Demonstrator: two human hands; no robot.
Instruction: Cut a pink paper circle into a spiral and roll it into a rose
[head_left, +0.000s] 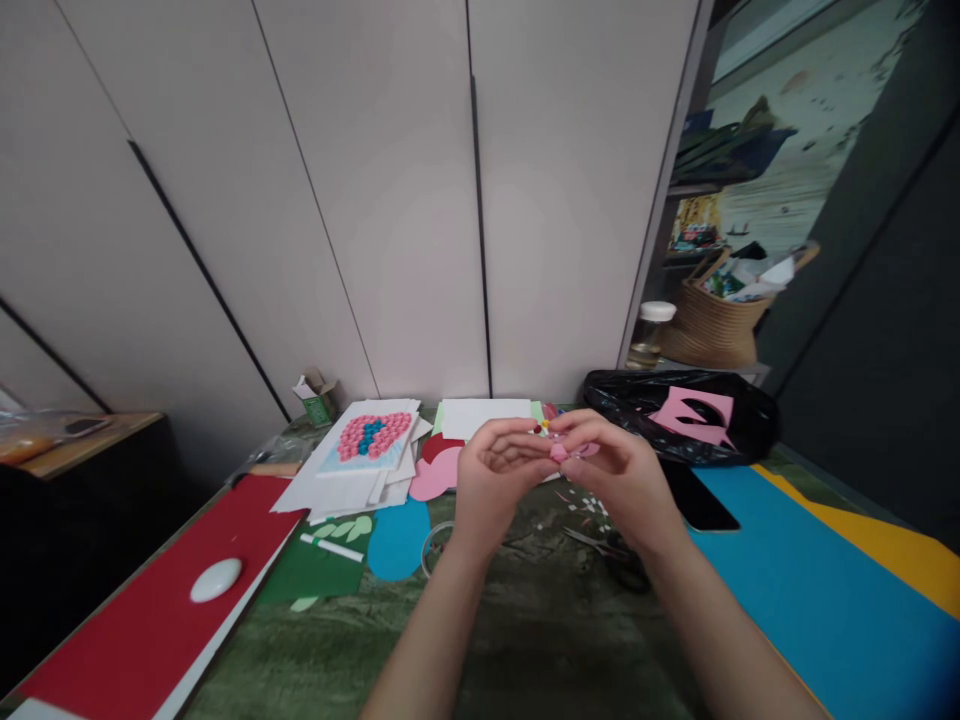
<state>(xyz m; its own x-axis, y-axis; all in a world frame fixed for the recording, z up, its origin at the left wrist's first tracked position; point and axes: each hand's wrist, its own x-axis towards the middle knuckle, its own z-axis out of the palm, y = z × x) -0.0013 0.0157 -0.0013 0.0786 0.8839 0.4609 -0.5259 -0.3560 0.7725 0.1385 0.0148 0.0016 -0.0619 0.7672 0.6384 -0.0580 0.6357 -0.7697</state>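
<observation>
Dark and wood-grained, the counter [525, 660] spreads away from its near edge. Along its left edge runs a red sheet [142, 600] with a white mouse [216, 580] on it, perhaps serving as a weight; a blue sheet [810, 590] takes the right edge, and both probably lie out there to stay clear of the hands. Closer to the middle, a marker [332, 547] rests on a green sheet [292, 580], with a blue cutout [397, 540] beside it. Scissors [596, 541] lie just under the right hand [622, 475], likely for easy reach, and scraps [594, 503] are strewn beyond the blades. Raised above the counter, the left hand [491, 480] and right hand meet at a small pink piece [559, 453]; each grip is narrow, fingertips pinching it, seemingly because so slight a thing needs delicate handling. Fingers hide most of its shape. Past the left hand, pink cutouts [436, 475] overlap, and a picture [371, 440] tops a paper stack [300, 490], presumably to lie flat. Toward the far right corner, a black bag [615, 395] carries a pink offcut [701, 415], so it likely takes waste. Cabinet doors [390, 200] rise behind the far edge.
</observation>
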